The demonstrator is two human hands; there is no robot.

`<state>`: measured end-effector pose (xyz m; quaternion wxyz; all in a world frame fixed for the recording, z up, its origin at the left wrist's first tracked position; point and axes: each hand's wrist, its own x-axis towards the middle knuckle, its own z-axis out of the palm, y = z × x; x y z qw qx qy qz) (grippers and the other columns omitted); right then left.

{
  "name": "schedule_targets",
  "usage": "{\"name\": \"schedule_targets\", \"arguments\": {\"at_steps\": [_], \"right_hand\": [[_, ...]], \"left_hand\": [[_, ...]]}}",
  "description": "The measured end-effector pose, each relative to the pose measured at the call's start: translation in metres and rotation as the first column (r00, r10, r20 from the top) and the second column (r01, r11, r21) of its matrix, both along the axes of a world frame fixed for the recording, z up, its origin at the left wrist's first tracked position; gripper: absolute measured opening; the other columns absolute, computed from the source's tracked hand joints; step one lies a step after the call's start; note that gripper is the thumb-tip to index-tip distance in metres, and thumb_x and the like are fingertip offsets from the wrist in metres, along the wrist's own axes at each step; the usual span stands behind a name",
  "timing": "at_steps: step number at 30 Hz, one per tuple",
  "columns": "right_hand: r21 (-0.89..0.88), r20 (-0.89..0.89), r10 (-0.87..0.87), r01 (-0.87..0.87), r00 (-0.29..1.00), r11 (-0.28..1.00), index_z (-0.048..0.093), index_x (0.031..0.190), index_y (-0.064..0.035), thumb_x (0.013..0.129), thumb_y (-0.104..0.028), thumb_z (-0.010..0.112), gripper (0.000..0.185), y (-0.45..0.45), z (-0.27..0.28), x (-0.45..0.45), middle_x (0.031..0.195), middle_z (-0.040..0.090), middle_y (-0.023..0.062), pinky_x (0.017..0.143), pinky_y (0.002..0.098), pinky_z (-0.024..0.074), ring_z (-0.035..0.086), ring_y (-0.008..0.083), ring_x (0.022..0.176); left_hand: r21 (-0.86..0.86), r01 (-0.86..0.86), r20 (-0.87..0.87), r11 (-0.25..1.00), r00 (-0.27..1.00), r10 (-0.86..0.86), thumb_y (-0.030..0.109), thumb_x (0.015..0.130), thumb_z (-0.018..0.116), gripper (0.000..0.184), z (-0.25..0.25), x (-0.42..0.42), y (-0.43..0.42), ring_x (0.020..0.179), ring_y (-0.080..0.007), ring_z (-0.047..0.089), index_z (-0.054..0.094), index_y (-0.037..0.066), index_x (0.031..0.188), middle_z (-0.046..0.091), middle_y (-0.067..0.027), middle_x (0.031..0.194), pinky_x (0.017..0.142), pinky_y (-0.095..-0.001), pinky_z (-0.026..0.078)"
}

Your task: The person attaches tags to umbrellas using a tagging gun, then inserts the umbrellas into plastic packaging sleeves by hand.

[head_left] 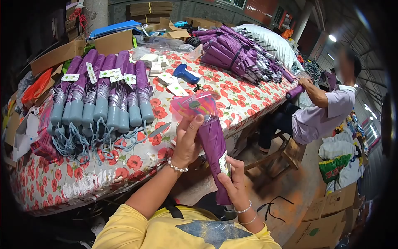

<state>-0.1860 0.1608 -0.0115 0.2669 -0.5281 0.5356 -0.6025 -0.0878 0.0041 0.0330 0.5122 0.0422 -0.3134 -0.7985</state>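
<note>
A purple folded umbrella (212,143) slants down in front of my chest, with a white tag (224,164) on its side. At its upper end is a clear plastic bag (188,103) with a bright pink print; how far the bag covers the umbrella I cannot tell. My left hand (188,139) is closed on the bag beside the umbrella's upper end, thumb on top. Lower down, my right hand (236,182) grips the umbrella near the tag. On the table to the left lie several purple umbrellas (99,87) with grey handles, cord loops and white tags.
A flowered cloth covers the table (137,166). On it are a blue tagging gun (185,74), small white cards (176,88), a thin blade-like piece (159,130) and a heap of purple umbrellas (236,54). A co-worker (321,103) sits at the right, and cartons (327,211) stand on the floor.
</note>
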Motion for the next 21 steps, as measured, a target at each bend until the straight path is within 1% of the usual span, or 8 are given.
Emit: {"name": "schedule_targets", "arguments": {"at_steps": [2, 5, 9, 12, 14, 15, 18, 21], "right_hand": [[0.017, -0.025, -0.015, 0.016, 1.0, 1.0, 0.041, 0.126, -0.0036, 0.087, -0.015, 0.061, 0.045, 0.0, 0.0, 0.0, 0.118, 0.05, 0.0132, 0.096, 0.0319, 0.0359, 0.048, 0.0211, 0.111], [0.003, -0.139, -0.035, 0.036, 0.99, 0.999, 0.042, 0.125, -0.0031, 0.086, -0.015, 0.062, 0.045, 0.0, 0.004, -0.001, 0.117, 0.051, 0.014, 0.094, 0.0324, 0.0372, 0.05, 0.0221, 0.109], [-0.063, -0.276, -0.075, 0.06, 0.958, 0.996, 0.042, 0.124, -0.0027, 0.085, -0.014, 0.063, 0.046, -0.001, 0.005, 0.0, 0.114, 0.053, 0.0145, 0.092, 0.0322, 0.0392, 0.052, 0.0221, 0.104], [-0.022, -0.18, -0.042, 0.039, 0.983, 0.999, 0.041, 0.125, -0.0027, 0.085, -0.013, 0.062, 0.046, 0.0, 0.002, -0.002, 0.117, 0.05, 0.0128, 0.094, 0.0325, 0.0372, 0.05, 0.0212, 0.107], [-0.043, 0.038, 0.051, -0.05, 0.998, 0.998, 0.039, 0.126, -0.0025, 0.085, -0.011, 0.062, 0.047, -0.001, 0.004, 0.002, 0.12, 0.047, 0.0116, 0.096, 0.0332, 0.0352, 0.047, 0.021, 0.11], [-0.06, 0.146, 0.1, -0.092, 0.984, 0.994, 0.038, 0.126, -0.0025, 0.085, -0.01, 0.061, 0.048, -0.001, 0.005, 0.003, 0.121, 0.046, 0.011, 0.097, 0.0336, 0.0342, 0.046, 0.0208, 0.112], [-0.023, 0.255, 0.158, -0.157, 0.954, 0.987, 0.035, 0.127, -0.0027, 0.086, -0.008, 0.059, 0.048, -0.001, 0.006, 0.003, 0.123, 0.042, 0.0095, 0.1, 0.0341, 0.0314, 0.042, 0.0199, 0.115], [-0.057, -0.064, 0.054, -0.058, 0.996, 0.997, 0.035, 0.126, -0.0031, 0.085, -0.006, 0.057, 0.046, -0.001, 0.0, 0.005, 0.122, 0.043, 0.0098, 0.099, 0.0333, 0.0314, 0.043, 0.019, 0.114]], "left_hand": [[0.006, -0.09, -0.035, 0.996, 0.995, 0.09, 0.022, 0.089, 0.061, 0.021, 0.004, -0.002, 0.003, 0.076, -0.0109, 0.063, 0.058, 0.005, 0.1, 0.063, -0.0028, 0.086, 0.07, -0.0267, 0.053], [-0.066, -0.087, -0.026, 0.994, 0.996, 0.086, 0.018, 0.089, 0.06, 0.023, -0.004, 0.002, 0.0, 0.079, -0.0111, 0.063, 0.057, 0.002, 0.105, 0.063, -0.0045, 0.092, 0.071, -0.0263, 0.053], [-0.146, 0.013, -0.009, 0.989, 1.0, -0.014, 0.016, 0.088, 0.061, 0.029, -0.01, 0.007, -0.003, 0.083, -0.0126, 0.063, 0.055, -0.001, 0.111, 0.063, -0.0062, 0.097, 0.074, -0.0266, 0.052], [-0.194, 0.014, 0.012, 0.981, 1.0, -0.012, 0.018, 0.087, 0.061, 0.037, -0.009, 0.007, 0.001, 0.088, -0.0167, 0.063, 0.053, -0.005, 0.115, 0.062, -0.0121, 0.103, 0.08, -0.0304, 0.052], [-0.243, -0.044, 0.025, 0.969, 0.998, 0.051, 0.023, 0.086, 0.059, 0.046, -0.002, 0.002, 0.011, 0.092, -0.0217, 0.064, 0.05, -0.009, 0.118, 0.061, -0.0197, 0.109, 0.084, -0.0346, 0.051], [-0.208, -0.025, 0.025, 0.978, 0.999, 0.031, 0.029, 0.085, 0.057, 0.053, 0.003, 0.003, 0.013, 0.095, -0.023, 0.063, 0.046, -0.009, 0.121, 0.059, -0.0207, 0.112, 0.084, -0.0347, 0.051], [-0.176, 0.248, 0.02, 0.953, 0.969, -0.248, 0.036, 0.085, 0.052, 0.058, -0.001, 0.008, 0.001, 0.095, -0.0231, 0.063, 0.044, -0.008, 0.122, 0.057, -0.0214, 0.115, 0.083, -0.0343, 0.051], [-0.078, 0.3, -0.183, 0.951, 0.933, -0.31, 0.029, 0.087, 0.049, 0.048, 0.004, 0.004, 0.007, 0.093, -0.022, 0.063, 0.052, -0.011, 0.113, 0.062, -0.0189, 0.104, 0.082, -0.0335, 0.052]]}}
